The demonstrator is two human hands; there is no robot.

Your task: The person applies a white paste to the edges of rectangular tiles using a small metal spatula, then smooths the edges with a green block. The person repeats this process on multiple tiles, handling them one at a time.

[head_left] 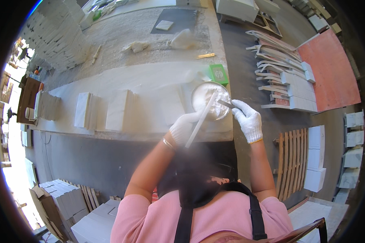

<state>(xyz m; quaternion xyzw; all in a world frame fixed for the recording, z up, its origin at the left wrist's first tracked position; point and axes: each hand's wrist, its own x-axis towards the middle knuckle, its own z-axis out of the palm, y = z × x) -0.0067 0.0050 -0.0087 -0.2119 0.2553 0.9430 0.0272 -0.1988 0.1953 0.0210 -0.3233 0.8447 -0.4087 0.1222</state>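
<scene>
In a white glove, my left hand [184, 128] holds a thin white tile [200, 120], seen nearly edge-on and tilted over the near side of a round bowl [192, 97]. White paste [202, 94] fills much of that bowl, which sits near the table's right edge. My right hand [247, 120], also gloved, is closed around a narrow dark-bladed spatula [226, 104]. Its blade reaches over the bowl towards the paste and the tile; whether it touches either, I cannot tell. Just behind the bowl is a green box [219, 74].
Upright tile stacks [83, 110] [118, 109] stand along the table's near side. Farther back lie a dark mat [183, 18] bearing a small tile, crumpled cloths [135, 47] and a yellow strip [205, 56]. Right of the table are a red board [330, 73] and a wooden pallet [291, 162].
</scene>
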